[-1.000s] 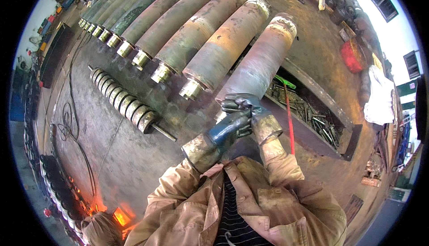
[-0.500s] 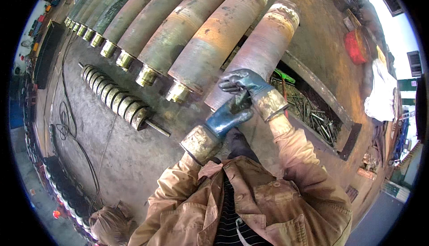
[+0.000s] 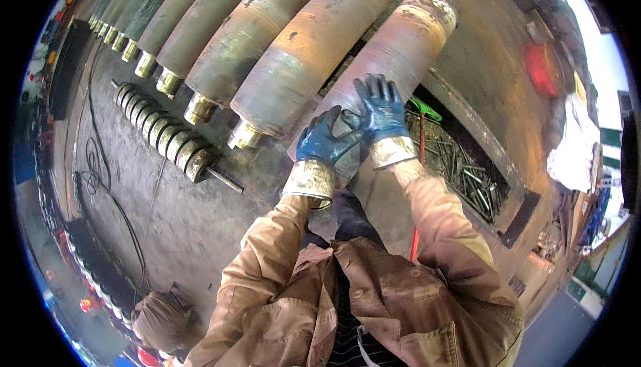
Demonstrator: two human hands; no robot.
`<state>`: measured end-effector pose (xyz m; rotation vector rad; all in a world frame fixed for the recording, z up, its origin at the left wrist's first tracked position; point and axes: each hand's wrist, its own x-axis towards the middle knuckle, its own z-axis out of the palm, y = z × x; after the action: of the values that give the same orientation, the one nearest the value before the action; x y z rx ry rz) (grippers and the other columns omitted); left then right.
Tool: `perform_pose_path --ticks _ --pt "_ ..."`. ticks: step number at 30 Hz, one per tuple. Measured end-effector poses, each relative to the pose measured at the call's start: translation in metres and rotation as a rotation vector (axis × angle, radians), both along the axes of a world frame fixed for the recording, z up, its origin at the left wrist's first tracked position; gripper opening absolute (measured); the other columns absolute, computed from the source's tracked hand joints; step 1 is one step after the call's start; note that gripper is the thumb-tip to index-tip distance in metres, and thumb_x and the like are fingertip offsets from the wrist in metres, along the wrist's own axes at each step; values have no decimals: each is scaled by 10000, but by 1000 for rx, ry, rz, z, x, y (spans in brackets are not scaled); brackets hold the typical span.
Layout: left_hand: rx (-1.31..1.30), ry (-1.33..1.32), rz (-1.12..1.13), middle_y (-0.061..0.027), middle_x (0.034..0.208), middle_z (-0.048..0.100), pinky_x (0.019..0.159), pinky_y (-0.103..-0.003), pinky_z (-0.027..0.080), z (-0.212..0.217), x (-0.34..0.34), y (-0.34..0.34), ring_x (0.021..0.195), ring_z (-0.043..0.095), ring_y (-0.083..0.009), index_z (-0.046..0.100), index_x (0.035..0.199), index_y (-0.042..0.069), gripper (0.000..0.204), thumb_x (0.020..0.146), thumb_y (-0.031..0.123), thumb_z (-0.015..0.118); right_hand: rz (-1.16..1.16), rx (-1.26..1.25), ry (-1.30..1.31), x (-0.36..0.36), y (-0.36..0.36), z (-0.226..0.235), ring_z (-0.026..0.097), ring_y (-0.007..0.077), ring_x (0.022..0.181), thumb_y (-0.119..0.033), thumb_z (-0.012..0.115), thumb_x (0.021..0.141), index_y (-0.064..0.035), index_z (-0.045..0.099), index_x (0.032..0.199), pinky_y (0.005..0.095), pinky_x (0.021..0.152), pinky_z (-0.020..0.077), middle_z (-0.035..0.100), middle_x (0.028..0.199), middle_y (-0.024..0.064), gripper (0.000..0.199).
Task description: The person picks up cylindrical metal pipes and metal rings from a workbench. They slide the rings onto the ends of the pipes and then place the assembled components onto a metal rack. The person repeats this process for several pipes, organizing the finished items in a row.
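Both my hands wear dark blue coated work gloves with stained pale cuffs. Over the near end of the rightmost large steel cylinder (image 3: pixel 394 53), my right hand (image 3: pixel 385 115) is open, palm down and fingers spread. My left hand (image 3: pixel 325 139) is beside it, lower and to the left, also open with its fingers apart. The two thumbs come close together. Neither hand holds anything. Whether the gloves rest on the metal or hover just above it, I cannot tell. The cylinder's surface is rusty and scuffed, with a pale, flaking band toward its far end.
Several similar cylinders (image 3: pixel 287 67) lie in a row to the left. A ribbed roller (image 3: pixel 160 130) rests on the concrete floor. At right are a metal trough (image 3: pixel 511 187) of steel pins and a green-headed tool (image 3: pixel 425 108) with a red handle. A cable (image 3: pixel 110 210) curls on the floor.
My hands were overlapping, the left one's fingers tucked against the right glove. Now they are apart and spread, with the right hand turned palm down. The view has shifted slightly.
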<state>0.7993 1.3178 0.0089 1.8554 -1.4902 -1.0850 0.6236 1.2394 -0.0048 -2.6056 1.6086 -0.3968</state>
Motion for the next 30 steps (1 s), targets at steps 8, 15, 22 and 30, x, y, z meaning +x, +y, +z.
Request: perform_pose_path --ticks 8,15,22,30 --pt "-229 -51 257 -238 1324 623 1038 -445 481 30 77 -8 1229 600 -391 577 1387 42 853 759 576 794 -197 222 -277 55 -14 49 503 394 1304 -615 746 757 -110 558 1390 496 1125 357 578 1395 186 831" --pt "-281 -203 253 -212 1334 627 1044 -421 478 68 181 -50 1251 596 -345 580 1374 30 827 789 579 782 -12 156 -331 157 -47 80 564 365 1235 -660 719 762 -109 596 1339 474 1078 394 621 1341 154 807" --pt "-369 -313 269 -200 1244 672 980 -469 501 68 253 -52 1158 630 -375 614 1320 60 833 727 614 800 75 -102 -217 253 -90 73 535 361 1276 -590 734 741 -130 567 1362 535 1129 326 598 1358 170 792" --pt "-274 -186 248 -227 1280 649 1012 -456 492 34 297 -76 1181 621 -399 584 1358 18 936 705 656 789 148 -52 -57 297 -87 9 509 378 1306 -456 796 722 -166 550 1371 552 1139 316 597 1356 139 752"
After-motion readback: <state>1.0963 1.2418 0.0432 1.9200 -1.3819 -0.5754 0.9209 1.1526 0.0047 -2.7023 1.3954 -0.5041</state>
